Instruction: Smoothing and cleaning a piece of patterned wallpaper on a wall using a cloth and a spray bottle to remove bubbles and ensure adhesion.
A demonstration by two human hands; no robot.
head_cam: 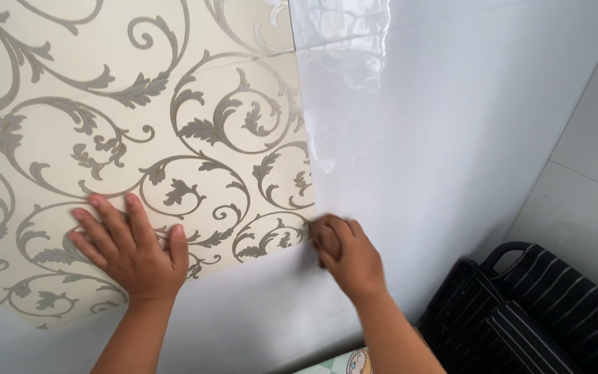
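A cream sheet of wallpaper (140,111) with grey scroll-and-leaf ornament lies against a glossy white tiled wall (451,125). My left hand (129,249) presses flat on the sheet near its lower edge, fingers spread. My right hand (344,253) is closed at the sheet's lower right corner, fingertips pinched at the paper's edge; what is between them is hidden. The sheet's right edge runs down from the top to that corner.
A black bag (527,312) with thin white stripes and a looped handle sits at the lower right. A grey-white side wall (590,187) meets the tiled wall on the right. A small patterned item (351,361) peeks in at the bottom edge.
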